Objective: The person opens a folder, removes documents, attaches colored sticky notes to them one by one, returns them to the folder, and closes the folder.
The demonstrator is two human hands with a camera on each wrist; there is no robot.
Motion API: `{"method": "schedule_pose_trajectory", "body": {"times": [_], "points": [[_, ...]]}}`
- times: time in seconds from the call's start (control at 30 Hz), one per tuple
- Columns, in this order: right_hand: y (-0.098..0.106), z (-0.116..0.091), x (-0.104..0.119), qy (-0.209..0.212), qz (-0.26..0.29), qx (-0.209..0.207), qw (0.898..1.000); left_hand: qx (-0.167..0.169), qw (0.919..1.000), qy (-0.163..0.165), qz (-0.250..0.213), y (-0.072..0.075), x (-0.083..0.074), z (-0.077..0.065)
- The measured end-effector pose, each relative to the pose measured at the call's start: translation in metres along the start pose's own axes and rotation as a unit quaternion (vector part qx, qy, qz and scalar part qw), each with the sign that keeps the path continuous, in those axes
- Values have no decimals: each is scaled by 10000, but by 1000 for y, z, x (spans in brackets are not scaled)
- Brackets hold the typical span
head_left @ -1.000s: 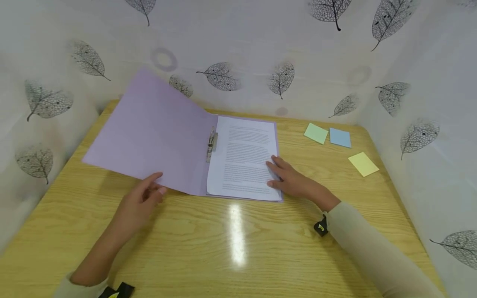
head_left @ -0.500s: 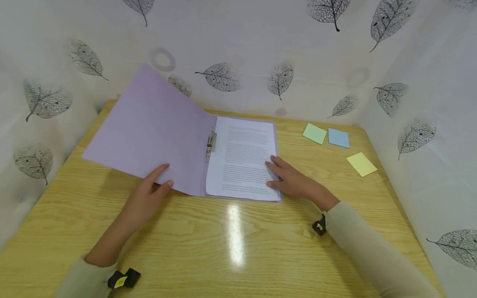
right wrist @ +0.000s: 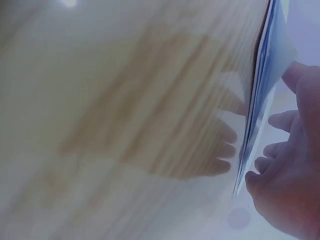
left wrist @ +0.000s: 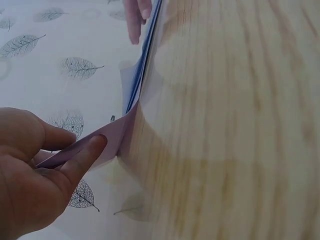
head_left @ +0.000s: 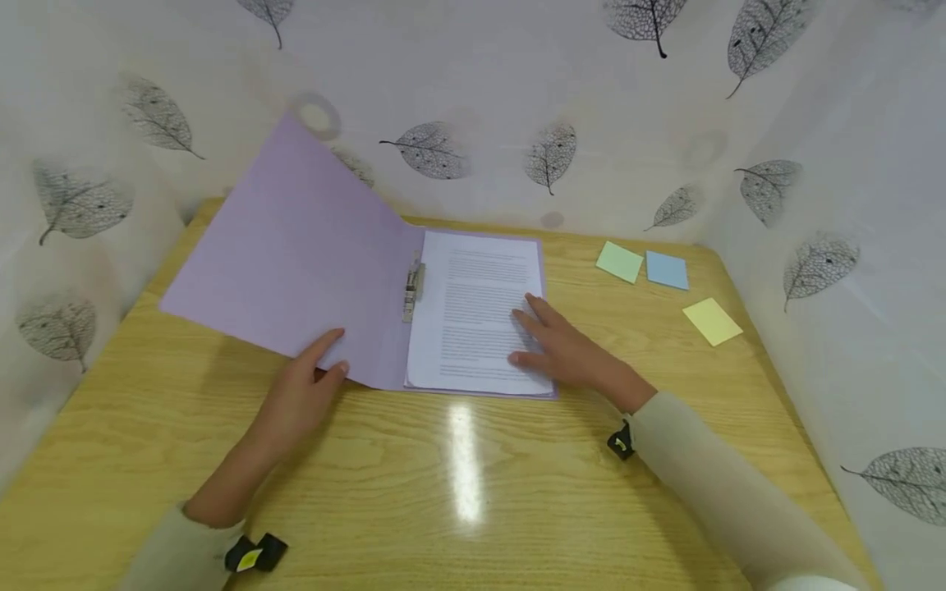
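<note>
- From the head view, a purple folder (head_left: 386, 328) lies open by the far edge of the table (head_left: 384, 484), its cover (head_left: 269, 246) slanting up off the wood towards the far left corner.
- Printed pages (head_left: 480, 316) lie in it beside a metal clip (head_left: 411, 287).
- The left hand (head_left: 291, 406) pinches the cover's near edge; the right hand (head_left: 569, 349) is spread, its fingers over the pages' right edge.
- Near the table's far right corner sit a green note (head_left: 619, 262), a blue note (head_left: 667, 270) and a yellow note (head_left: 712, 321).
- From the left wrist, thumb and fingers clasp the cover's edge between them.
- From the right wrist, the thumb touches the sheets, the other fingers loosely apart.
</note>
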State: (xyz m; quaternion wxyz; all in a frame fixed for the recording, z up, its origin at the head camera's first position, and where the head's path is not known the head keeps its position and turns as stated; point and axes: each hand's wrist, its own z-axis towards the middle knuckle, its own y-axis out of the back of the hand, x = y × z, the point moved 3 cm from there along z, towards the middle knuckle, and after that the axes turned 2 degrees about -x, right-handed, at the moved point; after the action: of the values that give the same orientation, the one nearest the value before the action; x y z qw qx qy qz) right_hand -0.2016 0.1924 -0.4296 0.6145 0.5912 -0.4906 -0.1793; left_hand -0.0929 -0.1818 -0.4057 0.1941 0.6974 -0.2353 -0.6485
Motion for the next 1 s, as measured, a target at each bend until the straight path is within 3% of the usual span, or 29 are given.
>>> {"method": "schedule_pose_trajectory", "body": {"times": [0.13,0.53,0.73,1.0], "points": [[-2,5,8,158,-41,160,9997,-31,10000,-5,-30,1,-1,-2],[-3,-1,9,-5,-95,314,9995,-319,9992,-39,-250,3,7,-3],[-1,-11,1,-160,-47,326,9993,-416,9990,127,-105,19,19,-6],[0,-20,-11,-227,25,319,9992,-764,9965,-58,335,49,39,-8]]}}
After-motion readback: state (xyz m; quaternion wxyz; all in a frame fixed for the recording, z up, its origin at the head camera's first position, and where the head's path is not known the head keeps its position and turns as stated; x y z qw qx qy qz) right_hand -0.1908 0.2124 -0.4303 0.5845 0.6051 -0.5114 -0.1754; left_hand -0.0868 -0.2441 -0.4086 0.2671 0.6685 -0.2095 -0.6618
